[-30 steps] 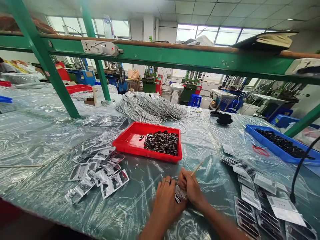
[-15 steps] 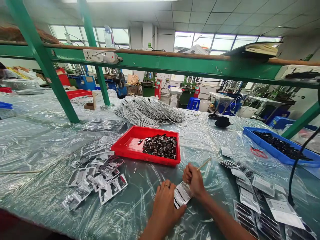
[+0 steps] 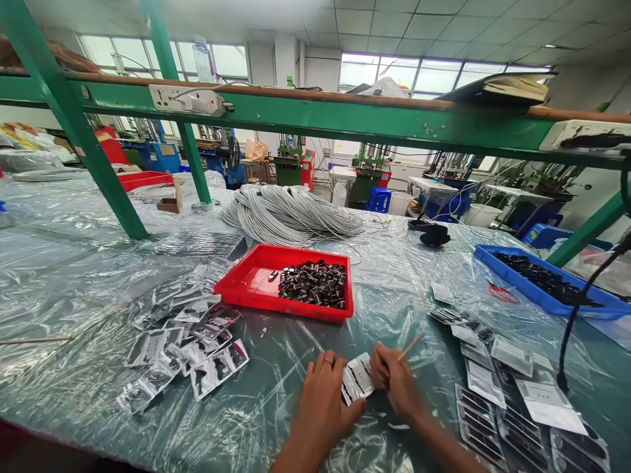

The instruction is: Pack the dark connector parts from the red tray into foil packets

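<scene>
A small flat packet (image 3: 357,379) with a white panel and black strips lies on the plastic-covered table. My left hand (image 3: 323,401), with a ring on one finger, rests flat at the packet's left edge, fingers stretched out and thumb spread along its near side. My right hand (image 3: 392,378) is closed round a thin wooden stick (image 3: 410,346), whose pale end sticks out to the upper right. The stick's other end is hidden. That fist sits at the packet's right edge. Beyond both hands stands a red tray (image 3: 246,289) holding a heap of small dark metallic parts (image 3: 315,284).
Similar packets (image 3: 217,368) lie piled at left, and more packets (image 3: 486,381) at right. A blue tray (image 3: 517,279) of black parts is at far right, near a black cable (image 3: 566,341). Grey cable coils (image 3: 290,213) lie behind the red tray, under a green shelf beam (image 3: 315,121).
My right hand has moved down and slightly right with the stick, uncovering more of the packet's right side. The left hand stays beside the packet. The camera view has shifted slightly.
</scene>
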`<state>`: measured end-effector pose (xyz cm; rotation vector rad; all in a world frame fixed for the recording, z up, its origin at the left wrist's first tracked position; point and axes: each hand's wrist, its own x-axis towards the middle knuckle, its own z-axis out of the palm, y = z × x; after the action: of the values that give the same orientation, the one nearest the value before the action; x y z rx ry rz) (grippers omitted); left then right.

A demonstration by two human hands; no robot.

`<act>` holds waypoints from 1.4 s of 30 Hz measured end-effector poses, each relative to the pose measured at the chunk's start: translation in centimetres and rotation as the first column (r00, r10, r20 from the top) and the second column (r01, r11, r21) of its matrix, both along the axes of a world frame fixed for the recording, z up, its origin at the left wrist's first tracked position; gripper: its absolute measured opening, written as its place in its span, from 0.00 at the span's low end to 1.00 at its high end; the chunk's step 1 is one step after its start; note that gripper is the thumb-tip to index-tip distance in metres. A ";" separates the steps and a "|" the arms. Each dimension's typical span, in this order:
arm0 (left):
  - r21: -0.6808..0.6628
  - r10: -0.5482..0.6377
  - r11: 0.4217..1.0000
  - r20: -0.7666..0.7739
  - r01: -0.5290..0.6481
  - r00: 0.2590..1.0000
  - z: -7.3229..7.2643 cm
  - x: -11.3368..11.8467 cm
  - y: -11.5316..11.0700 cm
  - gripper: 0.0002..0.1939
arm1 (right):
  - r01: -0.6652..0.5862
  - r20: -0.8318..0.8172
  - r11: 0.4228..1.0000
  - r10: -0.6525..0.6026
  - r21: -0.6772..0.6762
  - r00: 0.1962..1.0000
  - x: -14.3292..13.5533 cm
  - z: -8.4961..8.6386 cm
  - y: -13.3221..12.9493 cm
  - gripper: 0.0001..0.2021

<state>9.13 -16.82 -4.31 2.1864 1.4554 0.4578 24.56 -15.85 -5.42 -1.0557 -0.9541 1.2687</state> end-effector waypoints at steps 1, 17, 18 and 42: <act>-0.011 -0.008 1.000 0.006 0.008 1.000 0.1 0.0 0.0 0.25 | 0.008 -0.023 1.000 -0.008 -0.007 1.000 0.4 0.3 -0.2 0.27; -0.186 0.124 0.981 0.828 0.059 0.547 -0.1 -4.3 4.6 0.42 | -0.259 0.801 0.885 -0.183 0.386 0.570 -2.6 3.4 3.3 0.16; -0.203 0.159 0.979 0.845 0.030 0.510 0.2 -4.6 5.5 0.40 | -0.261 0.794 0.867 -0.218 0.425 0.568 -3.7 3.7 4.4 0.15; 0.072 0.050 0.986 0.731 -0.150 0.681 4.3 -9.7 14.7 0.16 | -0.232 0.637 0.918 -0.029 0.322 0.771 -9.3 6.2 14.7 0.08</act>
<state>-0.57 -2.16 -0.01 1.6674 1.0923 1.3222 15.21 -1.19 0.80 -1.1384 -1.7265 0.7424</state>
